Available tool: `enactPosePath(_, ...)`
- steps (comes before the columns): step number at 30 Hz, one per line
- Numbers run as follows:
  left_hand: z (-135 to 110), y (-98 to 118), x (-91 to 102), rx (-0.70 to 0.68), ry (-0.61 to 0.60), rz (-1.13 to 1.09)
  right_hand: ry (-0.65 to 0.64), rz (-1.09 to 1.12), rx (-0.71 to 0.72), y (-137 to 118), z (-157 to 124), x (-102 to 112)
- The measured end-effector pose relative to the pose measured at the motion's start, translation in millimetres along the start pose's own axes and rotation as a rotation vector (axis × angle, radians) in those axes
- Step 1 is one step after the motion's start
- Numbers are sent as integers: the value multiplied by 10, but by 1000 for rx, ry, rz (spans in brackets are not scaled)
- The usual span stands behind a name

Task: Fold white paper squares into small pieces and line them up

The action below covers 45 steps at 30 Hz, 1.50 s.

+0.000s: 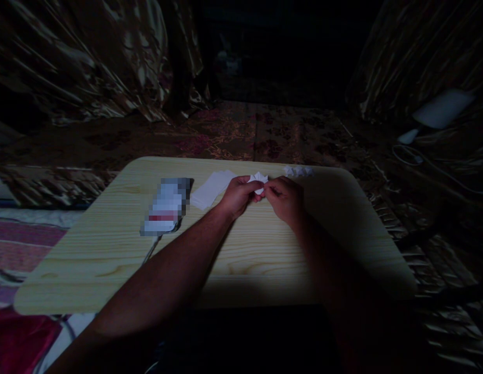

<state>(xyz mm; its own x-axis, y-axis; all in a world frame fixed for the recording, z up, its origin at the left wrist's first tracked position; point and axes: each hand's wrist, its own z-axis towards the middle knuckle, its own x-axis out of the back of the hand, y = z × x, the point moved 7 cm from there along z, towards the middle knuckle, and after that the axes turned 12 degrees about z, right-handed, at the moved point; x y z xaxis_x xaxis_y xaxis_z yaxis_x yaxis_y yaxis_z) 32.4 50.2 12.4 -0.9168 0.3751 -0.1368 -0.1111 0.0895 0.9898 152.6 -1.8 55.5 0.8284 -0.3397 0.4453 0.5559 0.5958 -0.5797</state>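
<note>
Over the far middle of a light wooden table [108,259], both hands pinch one small folded white paper piece [259,181]. My left hand [237,195] grips its left side with curled fingers. My right hand [285,198] grips its right side, fingertips pressed together. A stack of white paper sheets [210,191] lies flat just left of my left hand. Another small folded white paper piece [298,170] rests near the table's far edge, beyond my right hand.
A blurred rectangular object [166,208] lies left of the paper stack, with a thin cable [149,253] running from it toward the front edge. Shiny dark fabric and patterned carpet [241,130] surround the table. A white object [440,111] sits at the far right.
</note>
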Motion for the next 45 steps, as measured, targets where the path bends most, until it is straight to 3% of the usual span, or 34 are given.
enactPosePath(5, 9, 4, -6, 19, 2, 33, -1, 30, 56, -18, 2, -7)
enactPosePath(11, 16, -13, 7, 27, 3, 47, -6, 87, -17, 22, -9, -15)
enactPosePath(19, 7, -8, 26, 5, 38, 12, 130, 409, -444, 292, -67, -35)
enactPosePath(23, 7, -17, 29, 4, 54, 5, 122, 590, -655, 402, -83, -97)
enactPosePath(26, 12, -19, 28, -3, 68, 20, 113, 663, -735, 416, -88, -131)
enactPosePath(45, 23, -40, 18, -38, 64, 78, 75, 618, -672, 410, -88, -191)
